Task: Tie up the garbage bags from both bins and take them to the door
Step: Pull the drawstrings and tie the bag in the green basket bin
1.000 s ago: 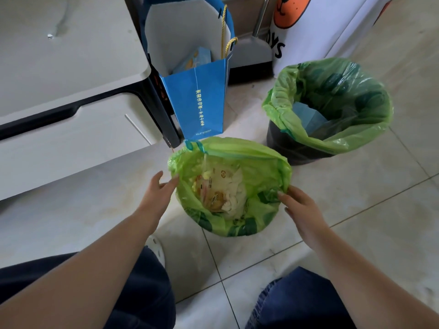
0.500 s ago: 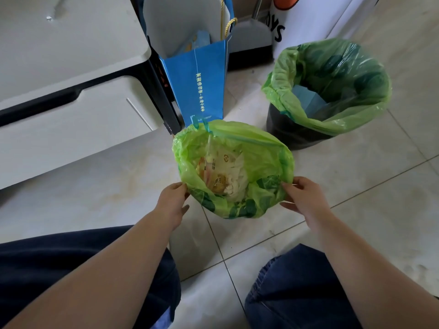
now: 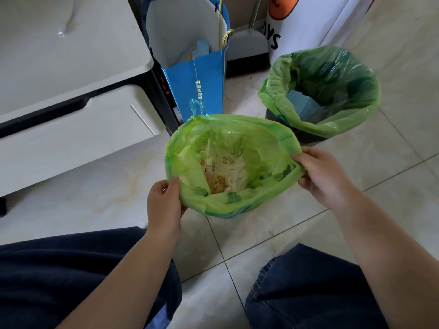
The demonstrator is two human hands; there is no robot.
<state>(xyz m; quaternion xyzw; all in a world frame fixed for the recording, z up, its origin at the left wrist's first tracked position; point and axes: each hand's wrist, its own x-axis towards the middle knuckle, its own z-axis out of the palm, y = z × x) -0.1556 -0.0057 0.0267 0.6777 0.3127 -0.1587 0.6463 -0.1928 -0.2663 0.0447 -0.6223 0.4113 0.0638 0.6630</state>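
A green garbage bag sits open-mouthed on the floor in front of my knees, with wrappers and white paper inside. My left hand pinches its rim on the left side, thumb on the plastic. My right hand grips the rim on the right, bunching the plastic. A blue drawstring loop sticks up at the bag's far edge. A second green bag lines a dark bin at the back right, with blue paper inside.
A blue paper gift bag stands right behind the near bag, against a black stand. A white low cabinet fills the left. A white appliance with orange print stands at the back. My knees in dark trousers are at the bottom.
Both hands went from reaching beside the bag to gripping its rim. The rim is lifted off its bin and pulled wider between them.
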